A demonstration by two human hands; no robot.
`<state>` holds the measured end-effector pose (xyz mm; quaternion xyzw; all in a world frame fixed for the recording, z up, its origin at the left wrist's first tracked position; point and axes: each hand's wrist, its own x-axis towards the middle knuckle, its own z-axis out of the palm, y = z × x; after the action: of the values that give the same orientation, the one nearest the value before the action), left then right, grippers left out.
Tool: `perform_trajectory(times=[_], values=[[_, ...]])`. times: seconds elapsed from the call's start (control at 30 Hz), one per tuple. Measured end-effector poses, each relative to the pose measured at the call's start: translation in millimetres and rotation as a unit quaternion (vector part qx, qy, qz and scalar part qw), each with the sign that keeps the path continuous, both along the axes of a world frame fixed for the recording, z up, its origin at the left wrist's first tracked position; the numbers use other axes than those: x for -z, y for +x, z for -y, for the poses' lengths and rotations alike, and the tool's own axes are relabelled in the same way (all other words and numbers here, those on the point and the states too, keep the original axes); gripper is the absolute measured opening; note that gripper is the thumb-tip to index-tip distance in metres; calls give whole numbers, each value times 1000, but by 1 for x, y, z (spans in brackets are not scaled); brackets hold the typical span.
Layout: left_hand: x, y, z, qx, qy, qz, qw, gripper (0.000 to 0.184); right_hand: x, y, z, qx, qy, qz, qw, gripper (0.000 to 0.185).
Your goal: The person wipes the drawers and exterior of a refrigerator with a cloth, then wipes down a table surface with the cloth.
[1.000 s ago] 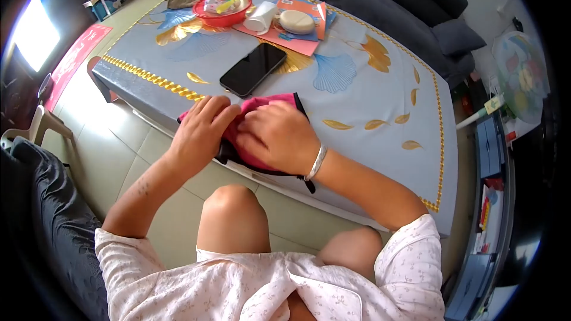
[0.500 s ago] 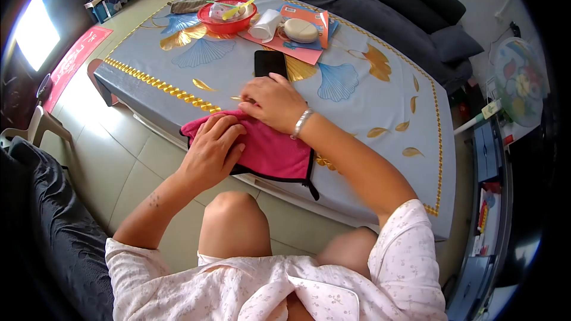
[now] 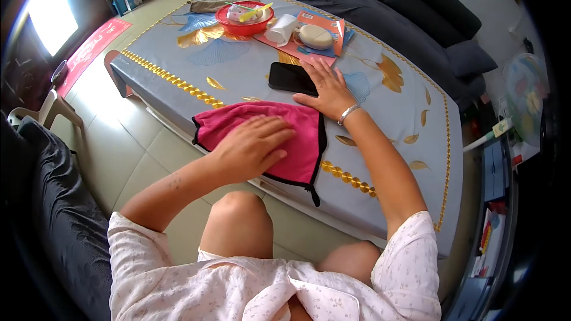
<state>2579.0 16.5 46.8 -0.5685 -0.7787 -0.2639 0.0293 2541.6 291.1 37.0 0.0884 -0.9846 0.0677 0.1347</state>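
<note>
A pink cloth point(image 3: 303, 142) with black edging lies at the near edge of the table, its black loop hanging over the side. My left hand point(image 3: 253, 145) rests flat on top of it with the fingers stretched out. Beyond the cloth, a black smartphone point(image 3: 290, 78) lies face up and slanted on the tablecloth. My right hand point(image 3: 328, 90) is at the phone's right end, fingers spread, the thumb by its lower corner. Whether the palm presses on the phone or the tablecloth I cannot tell.
Farther back on the table point(image 3: 392, 125) are a red basket point(image 3: 238, 27) with small items, a white cup point(image 3: 281, 30), a cream oval case point(image 3: 316, 37) and coloured booklets point(image 3: 333, 27). A dark sofa point(image 3: 357, 0) stands behind; a fan point(image 3: 526, 89) is at the right.
My right hand has left the cloth and moved to the phone, which has turned from upright to slanted. My left hand has slid right across the cloth, which lies more spread out.
</note>
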Motion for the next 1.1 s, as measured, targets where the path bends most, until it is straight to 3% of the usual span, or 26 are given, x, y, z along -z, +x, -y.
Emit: perform_trajectory(times=[0.13,0.27,0.53,0.67,0.73,0.8,0.87,1.0,1.07,1.1], values=[[7,-5,-6,0,-36,-55,998,49,-5,5,-9,27,-26,63,997,88],[9,-31,4,-38,-64,-67,995,52,4,22,-24,36,10,0,999,76],[24,-177,34,-244,-124,-88,958,54,3,88,-73,80,13,-85,993,69],[28,-206,20,-306,-169,-102,931,58,-8,105,-75,158,-5,-14,987,71],[24,-186,14,-250,-170,-93,949,57,-7,105,-72,152,101,-115,977,72],[29,-154,6,-176,-163,-115,964,57,-15,94,-52,113,79,-125,983,66],[22,-102,1,-82,-114,-87,986,56,-23,77,-14,-33,13,-164,986,57],[26,-49,2,31,-61,-95,993,53,-34,62,76,-182,-153,-6,971,48],[22,-57,17,45,-36,-73,996,52,-17,55,97,-211,-220,8,952,55],[22,-62,29,20,-23,-79,996,50,-13,52,104,-221,-197,-4,955,57]])
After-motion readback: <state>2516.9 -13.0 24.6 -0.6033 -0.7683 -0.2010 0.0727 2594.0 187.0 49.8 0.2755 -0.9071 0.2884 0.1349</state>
